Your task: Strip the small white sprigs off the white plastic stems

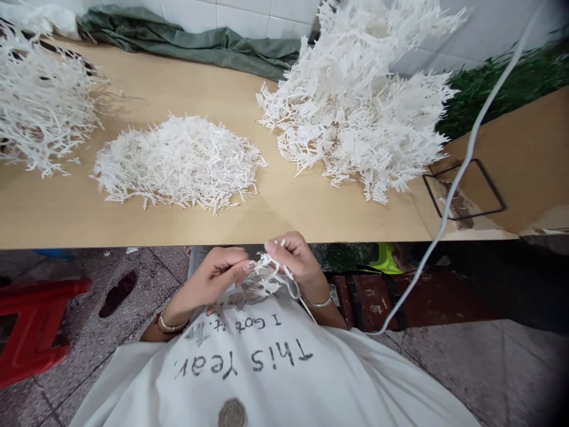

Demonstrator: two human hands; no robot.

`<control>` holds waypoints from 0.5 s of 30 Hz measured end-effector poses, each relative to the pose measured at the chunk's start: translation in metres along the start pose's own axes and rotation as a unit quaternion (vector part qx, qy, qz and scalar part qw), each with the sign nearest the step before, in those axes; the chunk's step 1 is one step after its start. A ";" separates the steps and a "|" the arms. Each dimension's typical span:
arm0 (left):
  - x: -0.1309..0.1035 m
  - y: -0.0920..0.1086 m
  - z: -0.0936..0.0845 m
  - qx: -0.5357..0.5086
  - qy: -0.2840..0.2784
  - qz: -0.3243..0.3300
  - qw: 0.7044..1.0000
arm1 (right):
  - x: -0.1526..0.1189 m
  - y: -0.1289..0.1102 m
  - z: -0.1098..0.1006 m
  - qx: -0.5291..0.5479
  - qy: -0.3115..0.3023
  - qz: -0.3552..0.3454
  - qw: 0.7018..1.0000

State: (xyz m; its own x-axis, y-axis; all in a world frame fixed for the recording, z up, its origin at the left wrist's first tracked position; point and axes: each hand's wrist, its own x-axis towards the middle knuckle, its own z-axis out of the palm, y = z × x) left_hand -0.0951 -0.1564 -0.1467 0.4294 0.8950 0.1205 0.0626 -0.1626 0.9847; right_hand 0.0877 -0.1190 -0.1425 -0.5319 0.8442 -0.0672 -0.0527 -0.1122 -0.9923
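Note:
Just below the table's front edge, my left hand [220, 270] and my right hand [296, 258] both pinch a small white plastic sprig [267, 277] held between them, close to my chest. On the wooden table [311, 213] lies a low heap of short white plastic pieces [178, 161] straight ahead. A tall pile of white branched sprigs [364, 101] rises at the right. Another pile of white sprigs [40, 107] sits at the far left.
A green cloth [191, 41] lies along the tiled wall at the back. Green plastic foliage [511, 83] and a cardboard box [524, 160] stand at the right. A white cable [462, 172] hangs across the right side. A red stool [35, 326] is on the floor at left.

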 end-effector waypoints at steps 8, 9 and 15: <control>-0.005 0.004 0.004 -0.088 0.004 0.008 0.996 | -0.004 -0.011 0.007 -0.095 0.071 -0.131 0.984; -0.005 0.004 0.005 -0.090 0.011 0.011 0.996 | -0.004 -0.010 0.010 -0.099 0.085 -0.148 0.980; -0.009 0.012 0.006 -0.060 0.035 0.023 0.997 | 0.000 -0.011 0.023 -0.167 0.179 -0.212 0.946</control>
State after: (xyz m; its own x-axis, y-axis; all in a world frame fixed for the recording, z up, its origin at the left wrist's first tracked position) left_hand -0.0928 -0.1690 -0.1365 0.3654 0.9152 0.1701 -0.0654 -0.1570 0.9854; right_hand 0.0685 -0.1302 -0.1296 -0.2003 0.9063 0.3721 0.1052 0.3976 -0.9115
